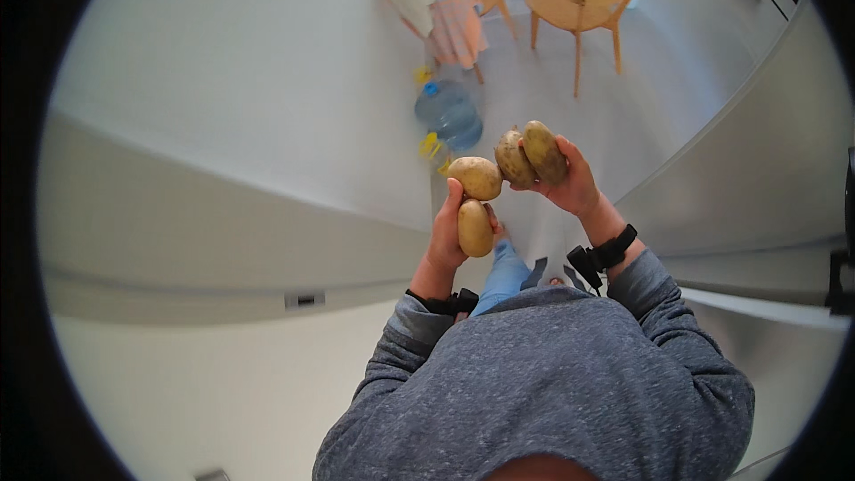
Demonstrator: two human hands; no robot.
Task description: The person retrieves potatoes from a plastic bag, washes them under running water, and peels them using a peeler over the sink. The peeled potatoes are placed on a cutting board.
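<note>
My left hand point(449, 227) is closed around two potatoes, a rounded one point(475, 178) above and an oval one point(475, 228) below it. In my right hand point(576, 180) are two more, a long potato point(544, 152) and a browner, rougher potato point(514, 159) side by side. The upper potato of my left hand touches, or nearly touches, the rougher one. Both hands are held up in front of my body, above the floor. Black straps circle both wrists.
Large blue water bottles point(449, 113) lie or stand on the floor by the wall, with yellow items point(431, 145) beside them. Farther off are a wooden chair point(581, 7) and another chair draped with a pink checked cloth point(455, 23). A pale wall point(234, 113) runs along my left.
</note>
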